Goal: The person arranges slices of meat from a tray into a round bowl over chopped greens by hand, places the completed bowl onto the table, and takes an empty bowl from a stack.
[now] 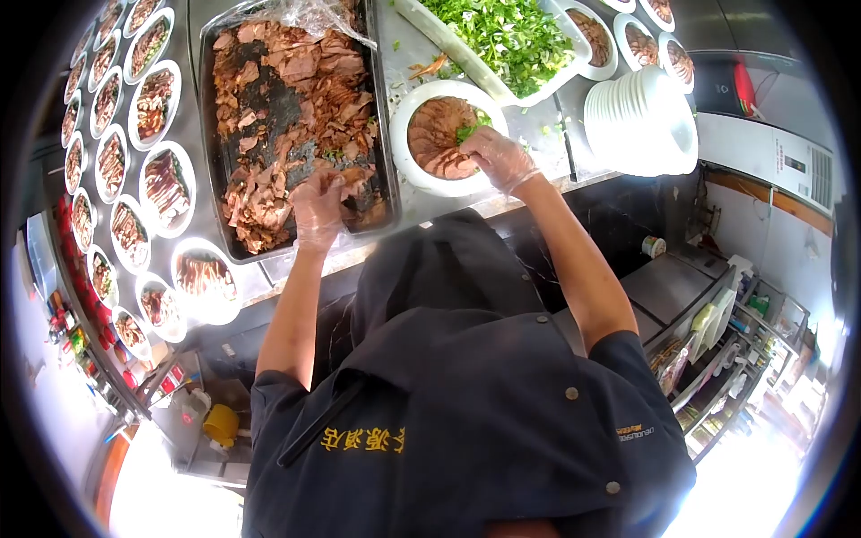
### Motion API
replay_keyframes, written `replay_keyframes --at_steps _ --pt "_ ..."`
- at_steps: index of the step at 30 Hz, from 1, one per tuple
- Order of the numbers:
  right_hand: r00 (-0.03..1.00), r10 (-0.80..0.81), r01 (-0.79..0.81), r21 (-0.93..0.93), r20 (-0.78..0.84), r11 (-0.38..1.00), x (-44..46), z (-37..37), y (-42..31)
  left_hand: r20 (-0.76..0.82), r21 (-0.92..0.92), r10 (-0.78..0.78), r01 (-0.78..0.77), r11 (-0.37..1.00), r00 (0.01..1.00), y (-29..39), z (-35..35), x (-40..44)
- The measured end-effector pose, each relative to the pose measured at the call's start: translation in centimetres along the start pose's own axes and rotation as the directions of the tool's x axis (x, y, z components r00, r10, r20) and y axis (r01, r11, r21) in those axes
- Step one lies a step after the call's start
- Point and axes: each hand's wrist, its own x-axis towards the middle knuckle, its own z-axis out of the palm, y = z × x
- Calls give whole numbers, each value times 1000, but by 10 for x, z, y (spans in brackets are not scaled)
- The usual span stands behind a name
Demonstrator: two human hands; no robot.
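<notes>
My left hand, in a clear glove, is at the near edge of a dark tray. Its fingers are curled around some sliced meat, and other meat slices lie loose about the tray. To the right, my gloved right hand reaches over the near right rim of a white bowl. Its fingertips pinch together at a few chopped greens. Fanned meat slices line that bowl. Behind it, a white container holds a heap of chopped greens.
Rows of filled white bowls cover the counter's left side. A stack of white bowls stands at the right, with more filled bowls behind it. Crumpled plastic film lies over the tray's far end. A shelf rack is at lower right.
</notes>
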Motion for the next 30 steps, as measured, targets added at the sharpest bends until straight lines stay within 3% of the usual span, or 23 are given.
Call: replay_keyframes --at_steps 4,6,10,12,13,14,16,17,18,20,21,22,24,25,28,30 --pt "996 -88 88 -51 2 995 6 18 10 18 28 -118 117 993 993 22 -3 0" --pt "952 -255 205 -263 -171 943 12 12 0 135 -93 -315 328 940 940 53 -3 -6" --pt "912 -253 198 -193 -323 961 17 20 -35 253 -233 -276 335 913 927 66 2 -17" --pt "938 -119 157 95 -325 983 23 31 -68 341 -336 -332 444 831 879 88 11 -23" --pt "978 72 -3 332 -195 943 26 29 -89 384 -384 -275 424 821 881 85 16 -24" --pt "977 76 -7 331 -198 944 28 34 -94 389 -382 -274 425 821 880 75 22 -24" --pt "970 190 -236 397 153 887 31 38 -100 413 -184 -79 168 969 907 67 33 -21" --pt "974 225 -220 389 33 895 27 39 -105 416 -208 -123 226 952 901 63 39 -23" --pt "972 233 -225 386 27 895 23 38 -101 425 -207 -118 223 952 898 67 47 -24" --pt "851 519 -476 534 78 699 4 42 -80 237 -112 -122 152 982 964 75 65 -24" --pt "813 582 -459 598 -16 658 -5 47 -66 267 -164 -138 186 969 954 91 67 -25" --pt "744 668 -556 536 -20 636 -15 44 -50 275 -166 -137 187 968 952 99 74 -23" --pt "651 758 -614 618 45 491 -33 49 -5 454 -8 -281 319 948 846 108 94 -21" --pt "640 767 -600 658 53 456 -37 47 5 435 173 -244 185 967 867 106 110 -20" --pt "673 737 -626 578 61 523 -42 48 27 418 341 -252 107 934 873 92 160 -12" --pt "679 732 -620 579 56 530 -41 54 35 414 330 -276 139 934 867 85 180 -8"
